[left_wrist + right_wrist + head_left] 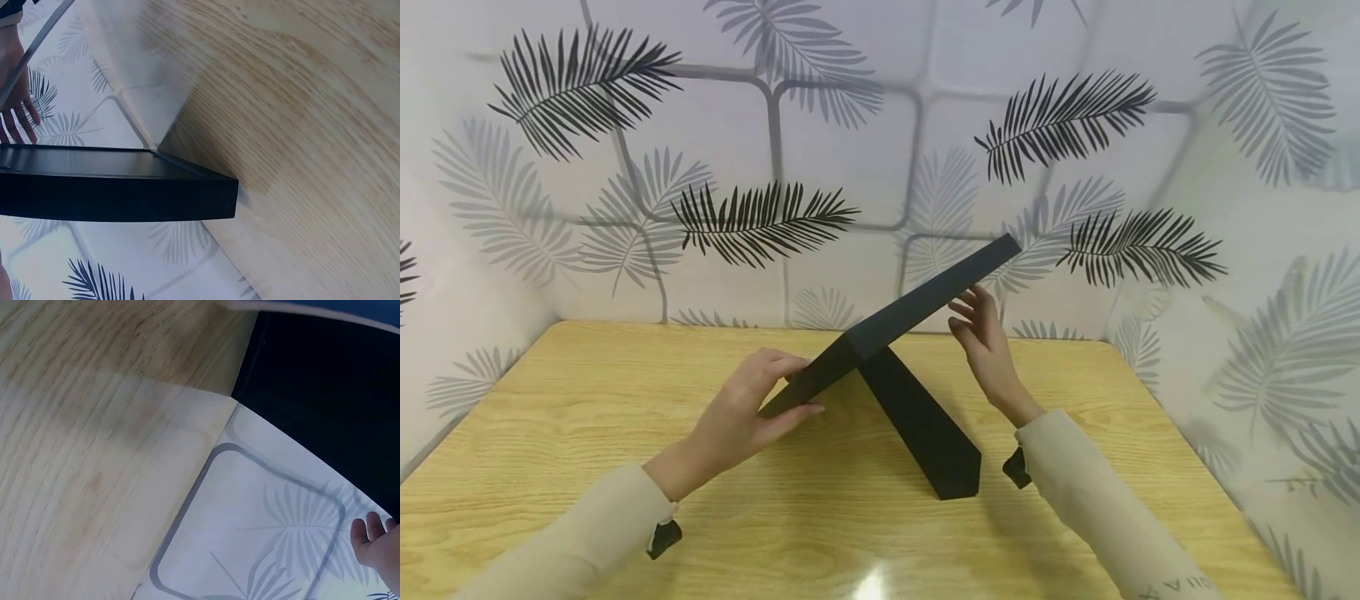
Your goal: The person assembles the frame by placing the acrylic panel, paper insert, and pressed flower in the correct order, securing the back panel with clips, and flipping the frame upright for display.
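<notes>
Tilted over the table is a black, shallow frame-like object (936, 293), with one corner toward me and its far right end raised. A black leg-like piece (921, 425) slants from beneath it down to the right, ending in an angular tip. My left hand (741, 408) grips the lower left edge, thumb below and fingers on top. My right hand (988, 354) has its fingertips at the underside of the raised end, thumb held apart. The left wrist view shows the object's rim (125, 199) and recessed inner side. In the right wrist view a dark face (331, 394) fills the upper right.
A wood-grain table (587, 375) lies under everything. Behind it rises a pale wall (850, 150) printed with grey and black leaves, meeting the table's back edge. A light glare (871, 579) marks the table near me.
</notes>
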The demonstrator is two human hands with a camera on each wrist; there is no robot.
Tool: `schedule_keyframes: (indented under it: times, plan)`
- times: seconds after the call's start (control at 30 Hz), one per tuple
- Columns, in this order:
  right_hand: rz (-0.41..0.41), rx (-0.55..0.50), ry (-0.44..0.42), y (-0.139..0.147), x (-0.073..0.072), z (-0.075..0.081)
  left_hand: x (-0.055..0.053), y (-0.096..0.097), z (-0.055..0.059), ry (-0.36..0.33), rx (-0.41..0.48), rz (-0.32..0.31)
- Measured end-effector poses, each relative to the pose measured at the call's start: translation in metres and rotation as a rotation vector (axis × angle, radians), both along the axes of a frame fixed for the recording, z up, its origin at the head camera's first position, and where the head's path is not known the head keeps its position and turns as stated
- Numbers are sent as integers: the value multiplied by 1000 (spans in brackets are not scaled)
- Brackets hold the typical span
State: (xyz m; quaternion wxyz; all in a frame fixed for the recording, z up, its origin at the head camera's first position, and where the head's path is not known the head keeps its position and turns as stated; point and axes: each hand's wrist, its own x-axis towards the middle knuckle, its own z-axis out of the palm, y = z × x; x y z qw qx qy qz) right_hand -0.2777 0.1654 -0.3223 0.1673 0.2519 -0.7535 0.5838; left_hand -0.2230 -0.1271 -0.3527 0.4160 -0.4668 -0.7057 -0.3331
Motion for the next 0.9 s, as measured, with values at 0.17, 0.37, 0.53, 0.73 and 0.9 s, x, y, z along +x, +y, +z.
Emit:
schedule_keyframes:
  times: [0.17,0.37,0.53,0.73,0.9]
  plan:
    - [-101,-35,68,1,4,5,-3,-7,-3,-57,-20,-21]
    - [-247,-113,259,-1,14,21,-8,-22,-13,-179,-83,-17]
    - [-305,-138,449,-10,25,34,-12,-33,-20,-246,-127,-8]
    - [-339,-174,516,-29,38,41,-15,-37,-25,-243,-181,-33]
    - [-388,-163,480,-39,44,43,-14,-36,-25,-221,-213,-45]
